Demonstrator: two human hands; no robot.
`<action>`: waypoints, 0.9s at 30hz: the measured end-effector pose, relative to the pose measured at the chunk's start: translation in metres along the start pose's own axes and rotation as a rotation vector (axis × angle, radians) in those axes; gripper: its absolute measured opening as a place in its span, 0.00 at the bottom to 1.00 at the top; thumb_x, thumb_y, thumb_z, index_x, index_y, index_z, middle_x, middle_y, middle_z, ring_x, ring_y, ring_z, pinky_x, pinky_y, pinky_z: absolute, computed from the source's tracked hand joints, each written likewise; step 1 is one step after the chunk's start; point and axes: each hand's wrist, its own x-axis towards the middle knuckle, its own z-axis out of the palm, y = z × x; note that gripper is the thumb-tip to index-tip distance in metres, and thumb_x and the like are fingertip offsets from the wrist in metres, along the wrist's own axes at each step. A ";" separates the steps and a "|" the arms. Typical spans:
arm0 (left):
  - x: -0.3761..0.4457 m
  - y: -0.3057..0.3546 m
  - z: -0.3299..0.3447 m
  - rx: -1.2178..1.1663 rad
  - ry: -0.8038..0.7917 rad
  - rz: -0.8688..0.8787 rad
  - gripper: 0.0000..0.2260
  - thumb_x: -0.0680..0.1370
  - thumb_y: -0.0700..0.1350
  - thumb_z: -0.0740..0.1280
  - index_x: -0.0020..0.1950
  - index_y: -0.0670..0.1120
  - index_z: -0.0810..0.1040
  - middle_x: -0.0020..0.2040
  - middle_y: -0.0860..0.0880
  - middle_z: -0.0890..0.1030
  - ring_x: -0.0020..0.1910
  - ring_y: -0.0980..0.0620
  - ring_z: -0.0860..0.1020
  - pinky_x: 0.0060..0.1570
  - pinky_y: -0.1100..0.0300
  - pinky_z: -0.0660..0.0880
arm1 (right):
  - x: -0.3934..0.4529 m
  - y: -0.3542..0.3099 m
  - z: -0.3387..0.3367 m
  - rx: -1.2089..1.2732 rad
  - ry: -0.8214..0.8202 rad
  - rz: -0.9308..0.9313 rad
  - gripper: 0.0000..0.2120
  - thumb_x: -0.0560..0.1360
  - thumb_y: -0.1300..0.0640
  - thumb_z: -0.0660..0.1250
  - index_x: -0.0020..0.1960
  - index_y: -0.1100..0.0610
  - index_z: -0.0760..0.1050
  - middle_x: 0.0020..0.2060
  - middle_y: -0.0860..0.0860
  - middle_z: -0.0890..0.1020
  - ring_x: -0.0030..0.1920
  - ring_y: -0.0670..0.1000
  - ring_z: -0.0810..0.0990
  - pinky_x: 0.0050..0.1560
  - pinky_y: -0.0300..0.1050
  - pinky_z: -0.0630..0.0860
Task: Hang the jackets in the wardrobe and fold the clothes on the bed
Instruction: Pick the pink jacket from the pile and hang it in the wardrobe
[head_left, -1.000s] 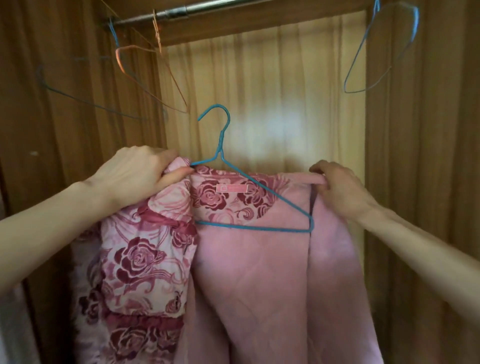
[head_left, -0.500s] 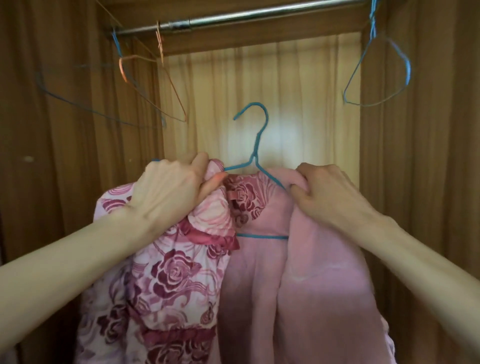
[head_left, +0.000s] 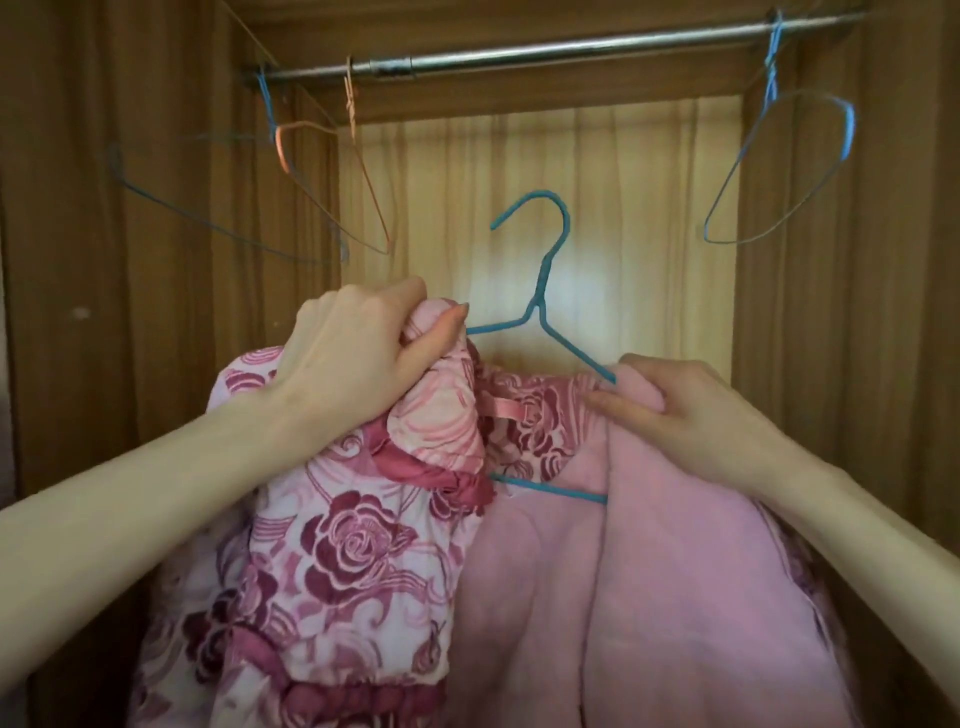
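A pink jacket (head_left: 545, 597) with a rose-print outside and plain pink lining hangs open in front of me on a blue wire hanger (head_left: 543, 306). My left hand (head_left: 353, 353) grips the bunched rose-print collar at the hanger's left shoulder. At the hanger's right shoulder, my right hand (head_left: 691, 410) pinches the pink lining's edge. The hanger's hook points up, free in the air, below the metal wardrobe rail (head_left: 571, 49). The hanger's ends are hidden inside the fabric.
Empty wire hangers hang on the rail: a blue one (head_left: 218, 223) and an orange one (head_left: 332, 171) at the left, a blue one (head_left: 779, 171) at the right. Brown wardrobe walls stand on both sides, and a beige curtain (head_left: 519, 218) behind.
The jacket has been pulled further onto the hanger; my hands have come closer together at the collar. The hanger and jacket sit more centred under the rail, and the view has tilted up.
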 end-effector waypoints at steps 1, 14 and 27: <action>0.010 -0.005 0.000 0.003 -0.009 -0.017 0.24 0.82 0.66 0.55 0.38 0.48 0.67 0.31 0.47 0.75 0.34 0.37 0.77 0.31 0.52 0.69 | 0.012 -0.003 -0.013 -0.030 0.025 0.007 0.22 0.77 0.32 0.64 0.43 0.51 0.77 0.31 0.52 0.77 0.36 0.55 0.76 0.42 0.56 0.75; 0.037 -0.052 0.001 -0.283 -0.233 0.053 0.23 0.80 0.70 0.57 0.44 0.50 0.68 0.31 0.52 0.75 0.32 0.51 0.77 0.34 0.48 0.74 | 0.053 -0.030 -0.085 -0.561 0.372 0.176 0.29 0.73 0.26 0.64 0.44 0.54 0.77 0.38 0.59 0.79 0.46 0.66 0.78 0.40 0.51 0.67; 0.025 -0.051 0.019 -0.161 0.066 -0.064 0.25 0.79 0.70 0.56 0.54 0.48 0.71 0.35 0.44 0.80 0.38 0.33 0.80 0.37 0.44 0.77 | 0.059 -0.066 -0.124 -0.023 -0.080 0.262 0.20 0.81 0.35 0.59 0.45 0.44 0.85 0.45 0.38 0.86 0.49 0.37 0.83 0.52 0.31 0.76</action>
